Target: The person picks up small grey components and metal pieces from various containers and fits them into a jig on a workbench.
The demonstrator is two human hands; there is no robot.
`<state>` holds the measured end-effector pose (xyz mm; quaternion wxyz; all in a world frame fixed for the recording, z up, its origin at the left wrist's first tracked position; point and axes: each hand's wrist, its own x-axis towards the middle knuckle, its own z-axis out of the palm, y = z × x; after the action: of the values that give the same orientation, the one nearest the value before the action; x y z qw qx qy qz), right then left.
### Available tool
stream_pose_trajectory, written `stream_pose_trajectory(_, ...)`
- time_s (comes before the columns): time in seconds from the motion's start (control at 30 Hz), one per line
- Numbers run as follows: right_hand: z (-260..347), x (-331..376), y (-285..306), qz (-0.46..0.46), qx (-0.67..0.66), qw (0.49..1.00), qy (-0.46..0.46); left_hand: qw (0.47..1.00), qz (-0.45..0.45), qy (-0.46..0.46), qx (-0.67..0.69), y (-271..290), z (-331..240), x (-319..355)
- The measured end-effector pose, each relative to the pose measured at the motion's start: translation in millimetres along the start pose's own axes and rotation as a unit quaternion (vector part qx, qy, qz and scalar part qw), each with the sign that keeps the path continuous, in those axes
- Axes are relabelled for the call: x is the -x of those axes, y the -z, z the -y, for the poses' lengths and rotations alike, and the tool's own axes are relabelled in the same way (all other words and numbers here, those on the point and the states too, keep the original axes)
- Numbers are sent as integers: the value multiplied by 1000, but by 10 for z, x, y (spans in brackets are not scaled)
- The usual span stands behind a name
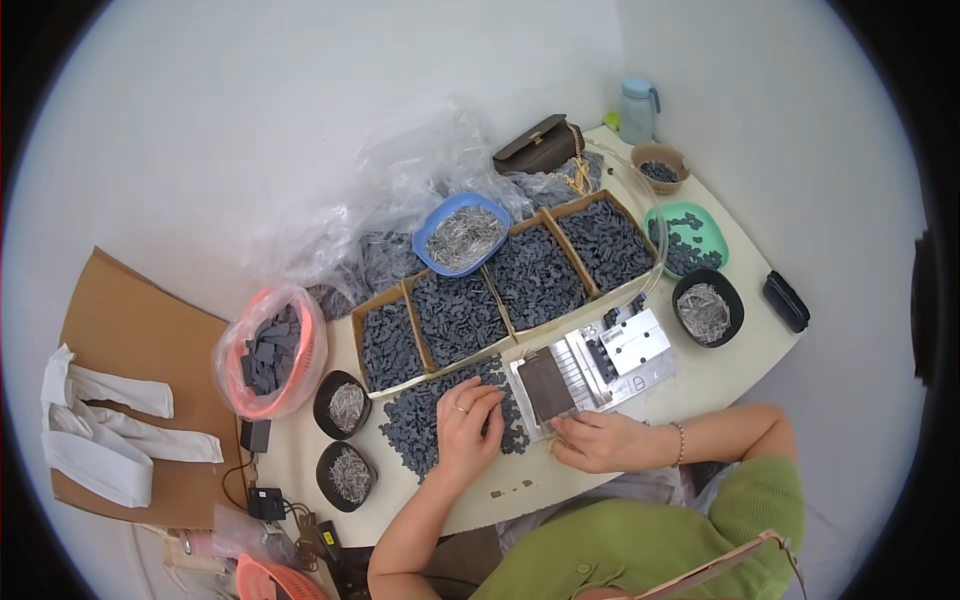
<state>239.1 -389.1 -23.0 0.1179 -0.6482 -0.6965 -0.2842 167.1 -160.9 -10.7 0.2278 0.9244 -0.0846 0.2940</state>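
Observation:
My left hand (465,425) lies flat with fingers spread on a loose heap of small dark grey parts (425,420) on the white table. It wears a ring. My right hand (598,440) rests at the near edge of a metal jig (600,365), fingertips pinched on something small at the jig's front corner; what it holds is too small to tell. A dark flat plate (545,385) lies on the jig's left half. A bracelet sits on my right wrist.
A long cardboard tray (500,290) with several compartments of dark parts runs behind the jig. Around it stand a blue bowl (462,235) of metal pins, black bowls (708,305) of pins, a green bowl, a pink basket (270,350) and clear plastic bags.

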Motion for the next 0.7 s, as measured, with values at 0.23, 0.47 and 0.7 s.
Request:
stream_pose_trajectory(0.23, -113, -10, -23, -36, -54, 997, 28, 1000, 13, -4, -2, 37, 1, 78)
stream_pose_trajectory(0.47, -1002, -578, -2, -100, -141, 969, -178, 994, 90, -68, 1, -157, -208, 144)
stream_pose_trajectory(0.7, -1310, -622, -498, -76, -254, 917, -298, 964, 148, -120, -187, -411, -423, 74)
